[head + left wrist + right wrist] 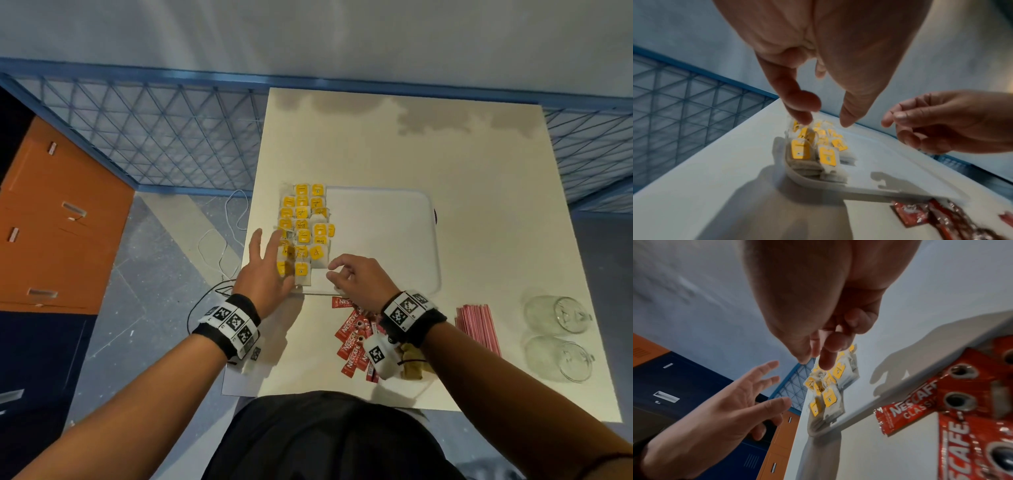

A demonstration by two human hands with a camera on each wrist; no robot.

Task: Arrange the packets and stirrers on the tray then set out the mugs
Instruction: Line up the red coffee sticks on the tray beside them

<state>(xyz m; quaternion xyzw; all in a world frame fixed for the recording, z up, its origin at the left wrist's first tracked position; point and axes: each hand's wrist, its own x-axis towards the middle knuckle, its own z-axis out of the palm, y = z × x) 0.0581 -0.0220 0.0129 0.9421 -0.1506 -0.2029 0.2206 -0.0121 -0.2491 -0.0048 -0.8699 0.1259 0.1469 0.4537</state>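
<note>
A white tray (387, 240) is set near the middle of the pale tabletop (479, 171), its left edge close to the tabletop's left edge; the right two-thirds of the tray are bare, and open tabletop is left beyond it toward 12 o'clock. Tea bags with yellow tags (305, 226) are packed in rows along the tray's left side — "RELAX" can be read on one tag, the rest being too small. At 6 o'clock of the tray, red sachets (352, 339) printed "NESCAFE CLASSIC" are heaped on the tabletop, with a bundle of pink stirrers (478, 329) toward 3 o'clock of them and two clear glass mugs (556, 337) lying on their sides by the right edge. The left hand (265, 274) is spread wide over the tea bags' near-left corner, fingers straight; whether a bag is touched cannot be told. The right hand (356, 279) is held over the tray's near edge with loosely curled fingers — nothing is seen gripped in it.
</note>
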